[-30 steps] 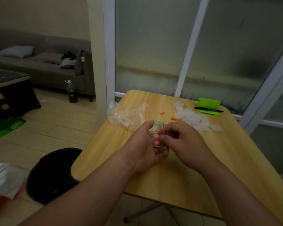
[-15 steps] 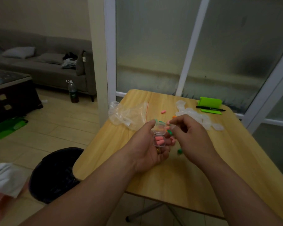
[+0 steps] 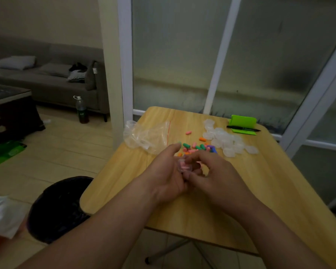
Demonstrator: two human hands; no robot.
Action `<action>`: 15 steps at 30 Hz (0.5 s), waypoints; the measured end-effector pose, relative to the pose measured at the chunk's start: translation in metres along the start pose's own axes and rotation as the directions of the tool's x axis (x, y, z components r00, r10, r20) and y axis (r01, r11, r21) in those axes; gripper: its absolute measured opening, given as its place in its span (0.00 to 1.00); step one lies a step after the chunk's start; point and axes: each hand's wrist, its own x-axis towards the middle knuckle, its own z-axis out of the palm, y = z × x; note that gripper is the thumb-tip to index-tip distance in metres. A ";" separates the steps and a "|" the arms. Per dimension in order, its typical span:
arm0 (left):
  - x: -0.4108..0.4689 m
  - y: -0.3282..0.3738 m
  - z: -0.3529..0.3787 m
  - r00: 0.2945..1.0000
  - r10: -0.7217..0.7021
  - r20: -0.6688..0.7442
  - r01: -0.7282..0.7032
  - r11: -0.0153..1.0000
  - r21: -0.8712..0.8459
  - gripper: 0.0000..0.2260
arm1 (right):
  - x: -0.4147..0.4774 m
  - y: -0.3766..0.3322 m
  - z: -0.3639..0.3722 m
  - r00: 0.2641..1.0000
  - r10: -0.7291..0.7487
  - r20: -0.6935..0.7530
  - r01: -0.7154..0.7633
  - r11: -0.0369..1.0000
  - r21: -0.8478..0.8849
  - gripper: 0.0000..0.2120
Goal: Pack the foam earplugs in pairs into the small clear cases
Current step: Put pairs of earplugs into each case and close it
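My left hand holds a small clear case with pink earplugs inside, over the middle of the wooden table. My right hand is curled against the case, its fingertips pinching it from the right. Just beyond my hands lies a pile of loose foam earplugs in green, orange, pink and purple. One pink earplug lies apart, farther back. A heap of empty clear cases sits at the back right.
A crumpled clear plastic bag lies at the table's back left. A black pen rests on green notes at the back right. A black bin stands on the floor left of the table.
My hands have come down and together; the right hand has closed onto the case that the left holds. The earplug pile beyond them has come into sight.
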 end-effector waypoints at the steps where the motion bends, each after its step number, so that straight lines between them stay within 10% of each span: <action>1: 0.001 -0.001 0.002 1.000 0.007 0.011 -0.007 1.000 0.016 0.27 | -0.001 0.000 -0.001 1.000 -0.001 -0.019 0.001 1.000 0.001 0.08; 10: 0.002 -0.015 0.012 0.993 0.107 0.040 -0.111 0.985 0.129 0.17 | -0.006 0.021 -0.010 0.995 0.081 -0.060 -0.077 0.995 0.059 0.27; 15: 0.009 -0.021 0.016 0.989 0.150 -0.018 -0.145 0.976 0.164 0.18 | -0.013 0.029 -0.010 0.995 0.058 -0.081 -0.060 0.998 -0.025 0.21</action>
